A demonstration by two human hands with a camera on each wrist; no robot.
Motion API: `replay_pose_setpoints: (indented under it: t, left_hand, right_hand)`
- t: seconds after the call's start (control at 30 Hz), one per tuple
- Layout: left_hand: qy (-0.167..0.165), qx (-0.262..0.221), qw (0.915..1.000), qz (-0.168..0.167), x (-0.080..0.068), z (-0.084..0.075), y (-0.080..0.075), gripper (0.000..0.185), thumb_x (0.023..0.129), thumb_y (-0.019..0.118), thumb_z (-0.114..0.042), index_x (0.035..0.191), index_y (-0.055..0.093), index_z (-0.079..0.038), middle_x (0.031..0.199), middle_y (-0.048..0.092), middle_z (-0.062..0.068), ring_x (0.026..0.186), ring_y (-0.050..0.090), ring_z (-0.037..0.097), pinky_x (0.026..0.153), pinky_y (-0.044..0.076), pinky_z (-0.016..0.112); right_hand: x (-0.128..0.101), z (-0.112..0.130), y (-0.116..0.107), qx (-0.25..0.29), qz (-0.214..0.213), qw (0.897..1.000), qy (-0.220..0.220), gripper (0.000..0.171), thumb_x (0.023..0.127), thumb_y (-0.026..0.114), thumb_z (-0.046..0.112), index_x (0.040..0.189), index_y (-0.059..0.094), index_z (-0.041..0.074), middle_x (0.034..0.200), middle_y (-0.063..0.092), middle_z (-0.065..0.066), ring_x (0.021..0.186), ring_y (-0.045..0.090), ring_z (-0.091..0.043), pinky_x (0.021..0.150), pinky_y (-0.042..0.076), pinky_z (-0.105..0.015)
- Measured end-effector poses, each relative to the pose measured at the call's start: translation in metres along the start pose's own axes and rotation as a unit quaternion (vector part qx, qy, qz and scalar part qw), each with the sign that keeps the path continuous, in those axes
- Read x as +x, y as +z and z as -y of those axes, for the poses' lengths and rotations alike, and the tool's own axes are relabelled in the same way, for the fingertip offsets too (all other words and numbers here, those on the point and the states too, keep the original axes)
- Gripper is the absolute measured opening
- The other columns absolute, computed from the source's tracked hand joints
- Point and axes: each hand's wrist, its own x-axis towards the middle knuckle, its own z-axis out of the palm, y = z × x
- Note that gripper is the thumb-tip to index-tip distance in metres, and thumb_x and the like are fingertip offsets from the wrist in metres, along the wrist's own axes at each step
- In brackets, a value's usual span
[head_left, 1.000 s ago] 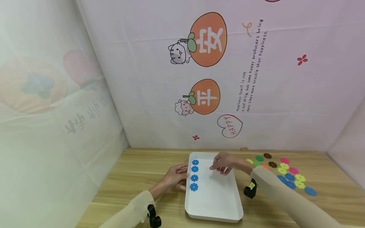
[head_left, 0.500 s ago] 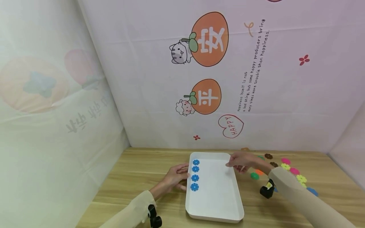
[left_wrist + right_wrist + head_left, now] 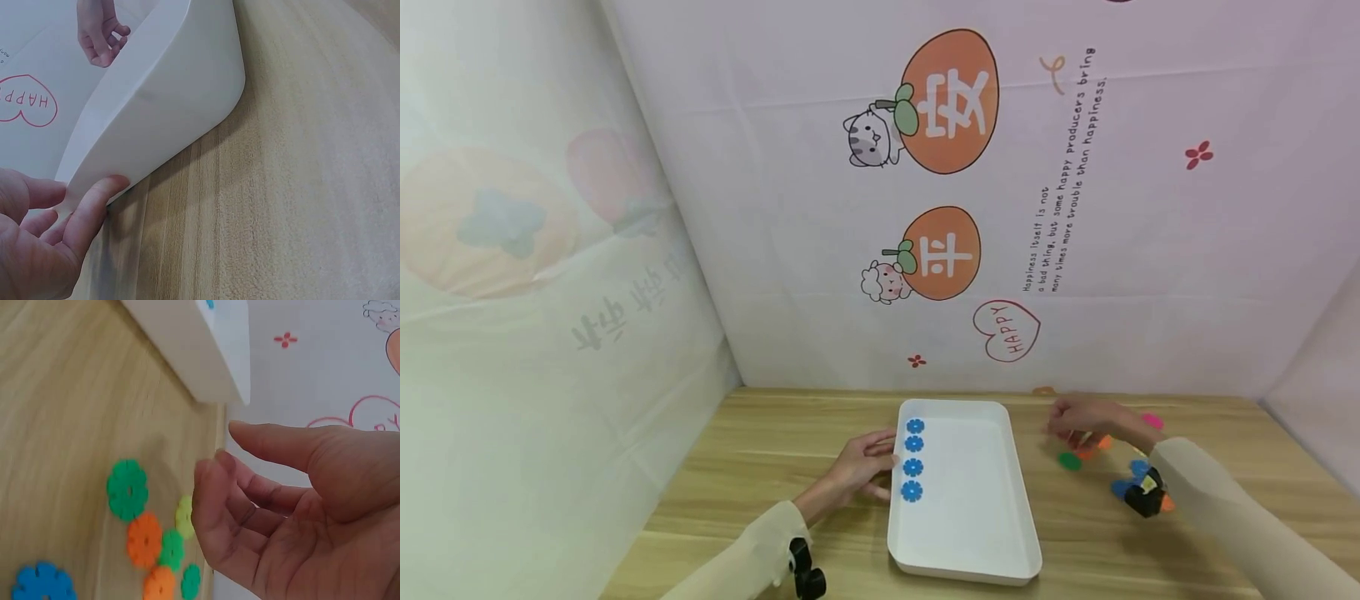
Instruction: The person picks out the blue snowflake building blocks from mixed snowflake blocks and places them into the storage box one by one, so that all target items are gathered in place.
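A white rectangular tray lies on the table with several blue flower-shaped plastic discs in a column along its left side. My left hand rests at the tray's left wall; in the left wrist view its fingertips touch the outer side and the rim. To the right of the tray, my right hand is above the table near the loose flower discs. In the right wrist view its fingers are loosely bent, with a gap to the thumb and nothing held. A green disc and an orange disc lie below it.
More loose discs lie right of the tray, among them a blue one and a pink one; the right forearm hides some. A printed white cloth hangs behind the wooden table.
My right hand has moved right, from over the tray to above the loose discs. The left hand has stayed at the tray, and the blue column looks the same.
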Motion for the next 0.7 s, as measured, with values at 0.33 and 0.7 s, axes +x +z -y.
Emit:
replay_pose_setpoints:
  t: [0.33, 0.7]
  left_hand:
    - [0.002, -0.006, 1.0000, 0.002, 0.000, 0.000, 0.000, 0.053, 0.104, 0.062, -0.005, 0.155, 0.048, -0.004, 0.151, 0.054, 0.027, 0.121, 0.068, 0.040, 0.068, 0.069, 0.043]
    - [-0.002, -0.008, 1.0000, 0.001, 0.001, 0.000, -0.001, 0.054, 0.103, 0.064, -0.005, 0.154, 0.049, -0.005, 0.151, 0.053, 0.027, 0.121, 0.068, 0.039, 0.067, 0.069, 0.042]
  right_hand:
    - [-0.023, -0.012, -0.018, -0.036, 0.002, 0.999, 0.041, 0.015, 0.095, 0.063, 0.005, 0.084, 0.055, 0.009, 0.070, 0.056, 0.004, 0.060, 0.047, -0.008, 0.052, 0.047, -0.019]
    - [-0.041, -0.030, -0.023, -0.282, -0.002, 0.939, 0.195, 0.040, 0.079, 0.091, 0.009, 0.102, 0.063, -0.009, 0.089, 0.064, -0.021, 0.070, 0.070, -0.030, 0.062, 0.068, -0.038]
